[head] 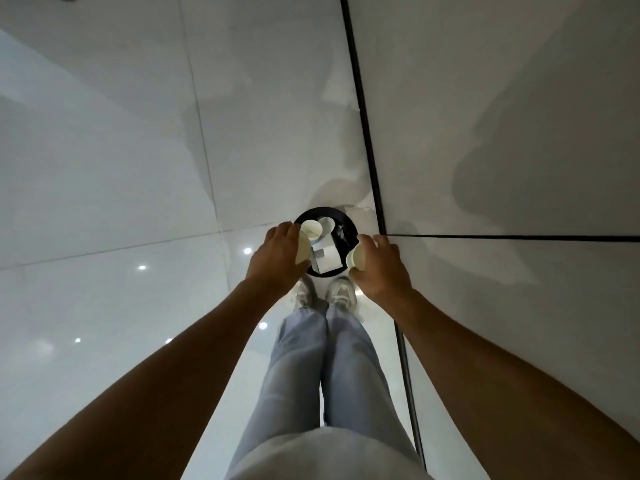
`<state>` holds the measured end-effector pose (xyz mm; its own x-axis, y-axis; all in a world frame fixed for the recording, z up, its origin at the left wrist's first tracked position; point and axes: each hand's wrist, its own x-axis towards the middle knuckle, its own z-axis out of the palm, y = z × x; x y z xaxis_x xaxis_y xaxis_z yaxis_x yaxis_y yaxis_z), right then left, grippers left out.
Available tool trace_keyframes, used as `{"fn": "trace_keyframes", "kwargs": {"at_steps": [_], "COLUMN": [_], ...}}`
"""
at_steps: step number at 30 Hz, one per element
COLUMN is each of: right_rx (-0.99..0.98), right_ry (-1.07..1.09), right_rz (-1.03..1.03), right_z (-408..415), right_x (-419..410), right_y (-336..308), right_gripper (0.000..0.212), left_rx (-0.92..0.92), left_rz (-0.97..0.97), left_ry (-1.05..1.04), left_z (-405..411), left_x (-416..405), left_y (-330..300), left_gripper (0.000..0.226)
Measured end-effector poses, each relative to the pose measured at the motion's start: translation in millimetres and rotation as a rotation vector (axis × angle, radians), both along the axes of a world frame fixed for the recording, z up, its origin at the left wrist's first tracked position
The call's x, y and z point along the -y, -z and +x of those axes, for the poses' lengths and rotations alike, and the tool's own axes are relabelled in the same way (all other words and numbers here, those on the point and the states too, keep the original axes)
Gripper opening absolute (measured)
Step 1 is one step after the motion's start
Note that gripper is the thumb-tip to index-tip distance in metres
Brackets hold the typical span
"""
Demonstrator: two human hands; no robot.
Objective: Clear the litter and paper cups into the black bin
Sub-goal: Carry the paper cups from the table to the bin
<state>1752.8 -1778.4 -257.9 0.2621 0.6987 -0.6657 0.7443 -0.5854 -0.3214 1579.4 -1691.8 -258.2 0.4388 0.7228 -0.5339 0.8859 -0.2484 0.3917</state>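
A glossy pale tiled floor (104, 202) fills the left and middle of the view, with small ceiling-light reflections on it. To the right rises a light grey wall (502, 116) edged by a thin black strip (367, 140), and the round black bin (348, 225) stands on the floor just beside that strip, directly beyond the person's two pale sneakers (341, 292). Light blue jeans (311, 368) run down the middle of the view, and nothing lies between the hands and the mouth of the bin.

Both bare forearms reach straight forward and down, one on each side of the bin. The left hand (277, 258) hovers over the bin's left rim, knuckles up, its fingers curled round a cream paper cup (303, 249) lying on its side. The right hand (379, 265) hovers over the near right rim, fingers wrapped round a second cream paper cup (356, 259), whose open mouth faces left.

Inside the bin lie two more pale paper cups (311, 228), close together at the far left, one showing its open mouth and the other beside it to the right. Nearer in the bin sits white crumpled paper litter (327, 256). That makes four cups in all: two held, two already in the bin.
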Motion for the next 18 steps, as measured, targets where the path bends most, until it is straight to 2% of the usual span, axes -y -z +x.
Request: {"fn": "trace_keyframes", "kwargs": {"at_steps": [5,11,18], "right_rx": [-0.040,-0.033,-0.059], "right_ry": [0.046,0.042,0.065], "right_rz": [0.061,0.113,0.119], "right_z": [1,3,8], "right_x": [-15,-16,-17], "right_y": [57,151,239], "right_gripper": [0.067,0.067,0.067], "left_rx": [0.015,0.032,-0.036], "left_rz": [0.027,0.037,0.022], "left_ry": [-0.026,-0.051,-0.006], "left_z": [15,37,51], "left_x": [-16,-28,-45], "left_y": [59,159,263], "left_gripper": [0.074,0.073,0.075]}}
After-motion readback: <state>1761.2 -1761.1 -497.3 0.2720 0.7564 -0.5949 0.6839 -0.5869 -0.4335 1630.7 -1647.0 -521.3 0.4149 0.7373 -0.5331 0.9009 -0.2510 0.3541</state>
